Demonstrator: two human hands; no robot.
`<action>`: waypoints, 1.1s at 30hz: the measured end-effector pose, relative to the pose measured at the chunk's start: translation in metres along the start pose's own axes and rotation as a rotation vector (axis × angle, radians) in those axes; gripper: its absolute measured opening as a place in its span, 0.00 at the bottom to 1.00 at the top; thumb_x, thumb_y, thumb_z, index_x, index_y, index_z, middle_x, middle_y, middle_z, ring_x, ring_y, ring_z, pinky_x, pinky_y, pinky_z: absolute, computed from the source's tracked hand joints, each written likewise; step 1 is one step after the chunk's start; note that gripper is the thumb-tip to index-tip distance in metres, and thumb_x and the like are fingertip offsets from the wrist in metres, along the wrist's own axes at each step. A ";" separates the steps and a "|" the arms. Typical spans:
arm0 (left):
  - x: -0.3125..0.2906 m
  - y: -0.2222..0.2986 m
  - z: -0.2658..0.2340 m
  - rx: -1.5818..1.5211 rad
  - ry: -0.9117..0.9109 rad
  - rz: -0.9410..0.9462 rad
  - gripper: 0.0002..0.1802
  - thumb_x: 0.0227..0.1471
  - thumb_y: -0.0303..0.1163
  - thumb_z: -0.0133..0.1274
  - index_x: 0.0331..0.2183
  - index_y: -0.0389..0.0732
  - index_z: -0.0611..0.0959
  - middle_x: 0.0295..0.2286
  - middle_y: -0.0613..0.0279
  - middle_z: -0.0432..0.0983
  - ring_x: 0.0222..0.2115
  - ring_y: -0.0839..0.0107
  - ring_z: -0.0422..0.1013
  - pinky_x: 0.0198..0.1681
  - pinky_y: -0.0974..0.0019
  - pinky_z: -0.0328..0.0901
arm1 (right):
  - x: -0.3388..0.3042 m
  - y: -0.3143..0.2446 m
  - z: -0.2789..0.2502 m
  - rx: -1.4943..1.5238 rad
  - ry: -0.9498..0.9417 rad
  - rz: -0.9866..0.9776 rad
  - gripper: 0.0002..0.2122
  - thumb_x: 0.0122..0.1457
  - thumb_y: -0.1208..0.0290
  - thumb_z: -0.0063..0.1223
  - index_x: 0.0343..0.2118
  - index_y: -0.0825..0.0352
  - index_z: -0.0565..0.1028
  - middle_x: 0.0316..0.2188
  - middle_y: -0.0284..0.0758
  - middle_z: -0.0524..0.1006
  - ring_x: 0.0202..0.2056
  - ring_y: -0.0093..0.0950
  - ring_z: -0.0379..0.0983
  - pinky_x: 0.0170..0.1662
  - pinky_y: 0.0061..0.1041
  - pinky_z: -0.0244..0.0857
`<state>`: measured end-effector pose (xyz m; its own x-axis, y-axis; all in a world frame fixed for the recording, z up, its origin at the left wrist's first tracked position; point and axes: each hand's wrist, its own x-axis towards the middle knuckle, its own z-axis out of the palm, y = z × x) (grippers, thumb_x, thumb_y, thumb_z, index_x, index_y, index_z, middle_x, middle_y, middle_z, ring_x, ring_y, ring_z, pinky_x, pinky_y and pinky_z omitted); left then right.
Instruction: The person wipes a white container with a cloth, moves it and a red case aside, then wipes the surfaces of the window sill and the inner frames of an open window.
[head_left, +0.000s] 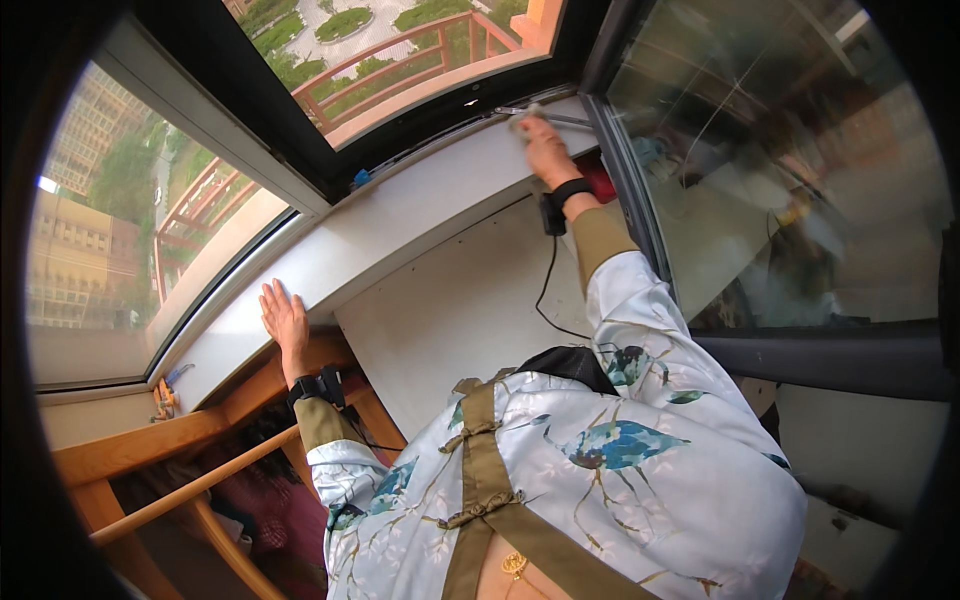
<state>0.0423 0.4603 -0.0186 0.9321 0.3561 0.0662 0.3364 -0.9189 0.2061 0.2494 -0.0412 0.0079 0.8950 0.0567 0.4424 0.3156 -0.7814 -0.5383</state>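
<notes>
My left hand (287, 318) lies flat on the white windowsill (400, 215), its fingers stretched out and holding nothing. Farther off to the right, my right hand (547, 152) is closed round a small greyish cloth (527, 120), which is partly hidden by the fingers and slightly blurred. It touches the far part of the sill, beside the metal window stay (570, 119) and the dark window frame (470, 103). Both wrists wear black bands with small devices.
An opened window sash (650, 200) with dark edging stands right of my right arm. A small blue object (361, 178) sits at the frame's foot. Below the sill is a white panel (450, 290). Wooden rails (200, 480) are at lower left, near small orange items (162, 398).
</notes>
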 end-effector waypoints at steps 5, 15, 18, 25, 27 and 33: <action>-0.001 -0.016 0.001 -0.011 -0.006 0.005 0.30 0.54 0.44 0.34 0.58 0.49 0.53 0.59 0.57 0.40 0.60 0.56 0.35 0.58 0.49 0.34 | -0.006 -0.020 0.008 -0.161 0.024 -0.045 0.13 0.46 0.84 0.39 0.36 0.68 0.71 0.40 0.42 0.71 0.47 0.39 0.63 0.50 0.33 0.57; -0.001 -0.012 0.004 -0.011 0.009 0.008 0.30 0.54 0.43 0.35 0.58 0.49 0.53 0.59 0.57 0.40 0.60 0.57 0.35 0.58 0.50 0.33 | -0.009 0.005 -0.033 -0.297 -0.015 0.352 0.20 0.44 0.84 0.47 0.44 0.67 0.62 0.46 0.44 0.60 0.47 0.45 0.60 0.47 0.37 0.61; -0.002 -0.013 0.002 -0.003 0.012 0.007 0.30 0.54 0.43 0.35 0.58 0.49 0.53 0.59 0.57 0.40 0.60 0.57 0.35 0.58 0.50 0.33 | -0.006 0.010 -0.035 -0.251 0.038 0.175 0.19 0.43 0.85 0.45 0.42 0.68 0.64 0.45 0.45 0.60 0.47 0.45 0.60 0.49 0.35 0.58; 0.002 -0.005 0.002 -0.021 -0.005 -0.010 0.30 0.54 0.44 0.35 0.58 0.49 0.53 0.59 0.57 0.40 0.60 0.56 0.35 0.58 0.49 0.34 | 0.000 -0.007 -0.004 0.095 -0.099 -0.021 0.21 0.40 0.88 0.36 0.40 0.67 0.67 0.42 0.42 0.63 0.47 0.43 0.60 0.51 0.32 0.56; 0.000 -0.010 0.002 -0.023 -0.003 -0.007 0.30 0.54 0.44 0.35 0.58 0.49 0.53 0.59 0.57 0.40 0.60 0.56 0.35 0.58 0.49 0.34 | -0.007 -0.016 -0.005 0.103 -0.132 0.012 0.17 0.41 0.87 0.36 0.35 0.67 0.70 0.39 0.41 0.66 0.44 0.41 0.64 0.49 0.31 0.59; -0.001 -0.012 0.003 -0.007 -0.010 -0.019 0.31 0.54 0.44 0.35 0.58 0.49 0.53 0.59 0.57 0.40 0.60 0.56 0.35 0.58 0.49 0.34 | 0.009 -0.019 -0.036 -0.033 0.409 0.029 0.13 0.44 0.85 0.42 0.35 0.69 0.69 0.36 0.43 0.67 0.40 0.41 0.64 0.44 0.33 0.60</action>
<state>0.0377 0.4702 -0.0240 0.9268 0.3718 0.0527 0.3533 -0.9108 0.2136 0.2397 -0.0487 0.0480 0.7021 -0.2119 0.6798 0.2762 -0.7989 -0.5343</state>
